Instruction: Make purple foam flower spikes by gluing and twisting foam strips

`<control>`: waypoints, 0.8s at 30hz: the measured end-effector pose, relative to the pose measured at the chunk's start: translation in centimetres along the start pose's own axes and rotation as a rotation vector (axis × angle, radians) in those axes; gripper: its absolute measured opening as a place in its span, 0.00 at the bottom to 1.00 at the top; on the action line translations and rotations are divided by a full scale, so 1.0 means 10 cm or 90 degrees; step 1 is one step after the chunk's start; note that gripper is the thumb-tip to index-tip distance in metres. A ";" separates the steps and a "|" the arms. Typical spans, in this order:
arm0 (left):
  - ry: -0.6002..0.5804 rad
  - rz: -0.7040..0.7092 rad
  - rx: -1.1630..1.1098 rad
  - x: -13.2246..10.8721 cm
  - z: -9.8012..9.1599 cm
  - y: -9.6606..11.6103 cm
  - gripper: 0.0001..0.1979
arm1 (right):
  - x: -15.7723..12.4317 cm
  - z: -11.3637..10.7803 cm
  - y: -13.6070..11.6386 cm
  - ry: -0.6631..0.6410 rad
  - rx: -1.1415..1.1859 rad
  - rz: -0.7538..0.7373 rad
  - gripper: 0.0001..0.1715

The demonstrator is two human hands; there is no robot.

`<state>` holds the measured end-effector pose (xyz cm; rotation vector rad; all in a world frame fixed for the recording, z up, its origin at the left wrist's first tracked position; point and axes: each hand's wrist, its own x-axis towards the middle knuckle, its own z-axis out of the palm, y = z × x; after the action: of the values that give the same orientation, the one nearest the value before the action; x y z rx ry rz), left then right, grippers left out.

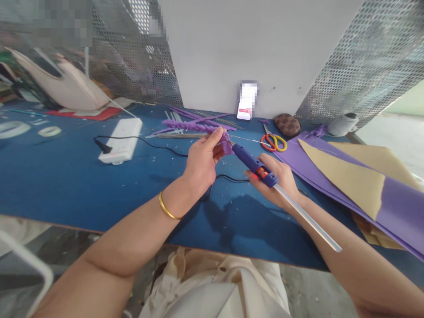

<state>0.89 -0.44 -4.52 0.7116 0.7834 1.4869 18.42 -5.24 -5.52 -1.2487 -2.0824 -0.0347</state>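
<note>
My left hand (202, 160) pinches a small crinkled purple foam piece (227, 144) between thumb and fingers, with a thin wire running from it to the right. My right hand (276, 179) grips a blue hot glue gun (254, 162), whose tip sits right by the foam. A long clear glue stick (308, 218) juts from the gun's rear, over my right forearm. A small red light glows near the gun's orange section. The tip's contact with the foam is hidden.
The blue worktable (66, 185) holds a white power strip (121, 140) with black cable, purple foam stems (188, 126), orange-and-yellow scissors (273, 142), a brown checkered pouch (286, 124), and purple foam sheets (318, 165) with tan backing. A perforated metal screen (132, 57) stands behind.
</note>
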 end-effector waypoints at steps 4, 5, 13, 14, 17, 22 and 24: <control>0.004 0.007 -0.009 0.01 0.00 0.00 0.14 | 0.00 0.00 -0.01 0.004 0.001 -0.004 0.14; 0.003 0.008 -0.011 0.01 0.00 0.00 0.14 | 0.00 -0.01 -0.02 0.005 -0.001 -0.008 0.13; 0.002 0.017 -0.022 0.03 -0.02 0.01 0.13 | 0.00 -0.02 -0.02 0.002 -0.013 -0.029 0.12; 0.001 0.017 -0.025 0.03 -0.02 0.01 0.13 | 0.00 -0.01 -0.02 0.002 -0.014 -0.030 0.12; -0.002 0.021 -0.029 0.04 -0.03 0.02 0.13 | 0.00 -0.01 -0.02 0.000 -0.015 -0.031 0.13; 0.000 0.027 -0.032 0.04 -0.04 0.04 0.12 | -0.01 -0.01 -0.03 0.006 -0.024 -0.036 0.14; 0.005 0.026 -0.037 0.05 -0.04 0.05 0.11 | -0.01 -0.01 -0.03 0.009 -0.026 -0.040 0.14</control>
<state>0.28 0.04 -4.38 0.6817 0.7317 1.5445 18.25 -5.50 -5.44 -1.2039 -2.1183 -0.1150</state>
